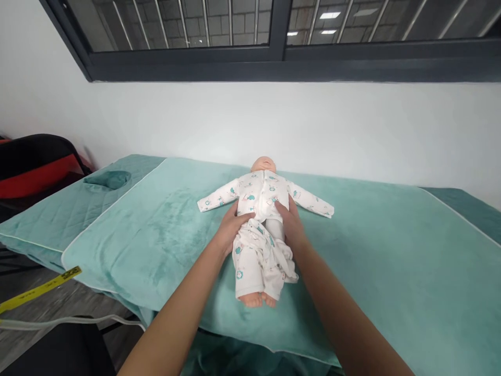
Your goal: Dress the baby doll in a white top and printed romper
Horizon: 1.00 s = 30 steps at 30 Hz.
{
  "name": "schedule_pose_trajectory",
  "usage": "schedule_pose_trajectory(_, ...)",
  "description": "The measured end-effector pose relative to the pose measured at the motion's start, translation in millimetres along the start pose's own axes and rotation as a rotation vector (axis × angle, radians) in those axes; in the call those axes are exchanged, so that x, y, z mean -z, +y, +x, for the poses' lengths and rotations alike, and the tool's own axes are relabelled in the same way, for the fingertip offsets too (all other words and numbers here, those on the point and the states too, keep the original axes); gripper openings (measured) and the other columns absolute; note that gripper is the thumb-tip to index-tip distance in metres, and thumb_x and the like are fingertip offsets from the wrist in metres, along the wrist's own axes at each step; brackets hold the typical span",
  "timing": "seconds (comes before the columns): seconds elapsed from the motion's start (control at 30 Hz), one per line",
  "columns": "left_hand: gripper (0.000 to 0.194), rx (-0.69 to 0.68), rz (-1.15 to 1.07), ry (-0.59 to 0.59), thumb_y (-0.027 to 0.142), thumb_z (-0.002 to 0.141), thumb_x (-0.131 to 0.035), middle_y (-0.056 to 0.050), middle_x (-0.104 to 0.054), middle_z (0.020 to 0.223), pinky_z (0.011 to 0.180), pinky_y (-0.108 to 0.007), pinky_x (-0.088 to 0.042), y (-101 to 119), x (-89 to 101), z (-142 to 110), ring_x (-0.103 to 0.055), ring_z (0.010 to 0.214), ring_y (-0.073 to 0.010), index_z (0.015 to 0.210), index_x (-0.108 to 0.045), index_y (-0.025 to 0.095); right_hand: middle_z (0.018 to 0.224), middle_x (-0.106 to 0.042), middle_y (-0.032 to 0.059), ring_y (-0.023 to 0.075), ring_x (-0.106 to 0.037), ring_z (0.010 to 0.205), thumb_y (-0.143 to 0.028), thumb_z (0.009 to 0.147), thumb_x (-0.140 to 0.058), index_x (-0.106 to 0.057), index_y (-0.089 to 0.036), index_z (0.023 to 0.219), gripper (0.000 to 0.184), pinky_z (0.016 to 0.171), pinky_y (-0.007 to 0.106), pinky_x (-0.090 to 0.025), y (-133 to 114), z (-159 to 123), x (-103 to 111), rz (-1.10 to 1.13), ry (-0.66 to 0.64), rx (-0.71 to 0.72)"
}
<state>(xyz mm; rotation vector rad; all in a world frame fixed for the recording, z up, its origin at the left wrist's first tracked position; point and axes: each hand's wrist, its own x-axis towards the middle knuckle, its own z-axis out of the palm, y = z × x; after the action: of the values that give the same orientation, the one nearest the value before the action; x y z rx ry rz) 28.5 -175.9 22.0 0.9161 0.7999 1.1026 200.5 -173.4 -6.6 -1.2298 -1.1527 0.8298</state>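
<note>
A baby doll lies on its back, its head toward the wall and its bare feet toward me. It wears a white printed long-sleeved top, with both sleeves stretched out sideways. Matching trousers cover the lower legs and are bunched up at the thighs, with a white patch showing at the hip. My left hand grips the doll's waist on the left, thumb over the hem of the top. On the opposite side my right hand clasps the waist, thumb on the front. The fingers behind the doll are mostly hidden.
The doll rests on a bed with a green plush cover. A face hole is at the bed's left end. Behind are a white wall and a barred window. A black and red chair and yellow tape are at left.
</note>
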Motion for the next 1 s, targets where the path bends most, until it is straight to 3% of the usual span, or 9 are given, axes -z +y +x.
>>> schedule_pose_trajectory(0.13,0.071,-0.035,-0.019,-0.024,0.024,0.07,-0.076,-0.008,-0.065,0.131,0.09,-0.036,-0.055,2,-17.3,34,-0.067,0.106,-0.0251,0.137,-0.053,0.025,0.153,-0.045,0.005,0.0239,-0.056,0.128,-0.05,0.088,-0.051,-0.021,-0.032,0.154,0.075,0.097,0.042,-0.055,-7,36,14,0.084,-0.026,-0.084)
schedule_pose_trajectory(0.27,0.072,-0.017,-0.043,-0.029,0.022,0.07,-0.075,-0.009,-0.068,0.126,0.092,-0.038,-0.054,-9,-28.7,66,-0.069,0.102,-0.0249,0.138,-0.052,0.023,0.151,-0.047,0.0067,0.0248,-0.057,0.127,-0.051,0.086,-0.052,-0.029,-0.028,0.151,0.073,0.096,0.041,-0.055,-2,67,26,0.053,-0.035,-0.108)
schedule_pose_trajectory(0.47,0.064,-0.037,0.132,-0.028,0.031,0.072,-0.077,-0.011,-0.066,0.128,0.097,-0.041,-0.051,-23,-12.4,92,-0.065,0.111,-0.0276,0.132,-0.055,0.021,0.138,-0.059,0.0065,0.0271,-0.062,0.117,-0.048,0.083,-0.059,-0.043,-0.028,0.142,0.065,0.093,0.045,-0.055,17,78,33,0.168,-0.081,-0.144)
schedule_pose_trajectory(0.53,0.054,-0.143,0.342,0.058,0.034,0.073,-0.076,-0.012,-0.063,0.131,0.1,-0.042,-0.049,-15,-7.8,101,-0.061,0.118,-0.0285,0.123,-0.06,0.02,0.135,-0.06,0.0069,0.0281,-0.059,0.12,-0.048,0.082,-0.062,-0.049,-0.028,0.138,0.06,0.096,0.047,-0.053,18,75,37,0.083,-0.052,-0.092)
schedule_pose_trajectory(0.63,0.038,-0.439,0.663,0.152,0.033,0.078,-0.072,-0.009,-0.057,0.138,0.107,-0.045,-0.043,3,-12.0,116,-0.052,0.128,-0.0271,0.113,-0.063,0.022,0.135,-0.055,0.0092,0.0282,-0.05,0.127,-0.046,0.081,-0.066,-0.059,-0.026,0.123,0.047,0.1,0.048,-0.048,11,67,45,-0.215,0.12,0.085)
schedule_pose_trajectory(0.77,0.04,-0.563,0.933,-0.197,0.031,0.076,-0.074,-0.009,-0.05,0.146,0.117,-0.05,-0.03,15,-24.4,125,-0.04,0.14,-0.029,0.114,-0.064,0.024,0.121,-0.055,0.0088,0.0251,-0.054,0.117,-0.039,0.085,-0.065,-0.065,-0.025,0.1,0.02,0.093,0.044,-0.05,-4,56,54,-0.507,0.229,0.382)
schedule_pose_trajectory(0.83,0.056,-0.529,1.0,-0.32,0.029,0.07,-0.08,-0.008,-0.039,0.154,0.12,-0.054,-0.024,12,-23.8,123,-0.027,0.148,-0.0326,0.123,-0.062,0.026,0.115,-0.058,0.0084,0.0259,-0.054,0.114,-0.036,0.087,-0.065,-0.066,-0.026,0.102,0.019,0.096,0.047,-0.047,-8,53,56,-0.612,0.119,0.47)
schedule_pose_trajectory(0.93,0.078,-0.455,1.026,-0.408,0.026,0.065,-0.083,-0.005,-0.027,0.161,0.121,-0.056,-0.023,4,-14.5,113,-0.014,0.152,-0.0345,0.136,-0.052,0.033,0.126,-0.057,0.0081,0.03,-0.048,0.122,-0.041,0.081,-0.072,-0.064,-0.029,0.116,0.037,0.103,0.052,-0.04,-7,50,52,-0.763,-0.152,0.495)
schedule_pose_trajectory(1.0,0.082,-0.446,1.056,-0.409,0.025,0.068,-0.081,-0.005,-0.024,0.162,0.121,-0.053,-0.026,0,-8.8,107,-0.015,0.152,-0.0332,0.141,-0.045,0.033,0.132,-0.053,0.0076,0.0316,-0.044,0.124,-0.042,0.077,-0.076,-0.062,-0.03,0.121,0.047,0.103,0.051,-0.04,-5,48,48,-0.847,-0.188,0.482)
